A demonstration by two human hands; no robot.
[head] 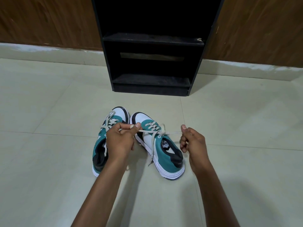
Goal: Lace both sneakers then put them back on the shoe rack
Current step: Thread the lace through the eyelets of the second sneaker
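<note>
Two teal, white and black sneakers stand side by side on the tiled floor, toes pointing away from me. The right sneaker (161, 149) has a cream lace (157, 131) crossed through its eyelets and knotted near the tongue. My left hand (119, 139) pinches one end of that lace above the shoe's left side. My right hand (191, 140) pinches the other end, stretched taut to the right. The left sneaker (102, 145) is partly hidden behind my left hand; its lace (110, 120) lies loose over the toe.
A black shoe rack (152, 84) with open shelves stands against the wall just beyond the sneakers. Brown wood panelling (41, 22) and a pale skirting run behind it. Light floor tiles (49, 112) spread all around the shoes.
</note>
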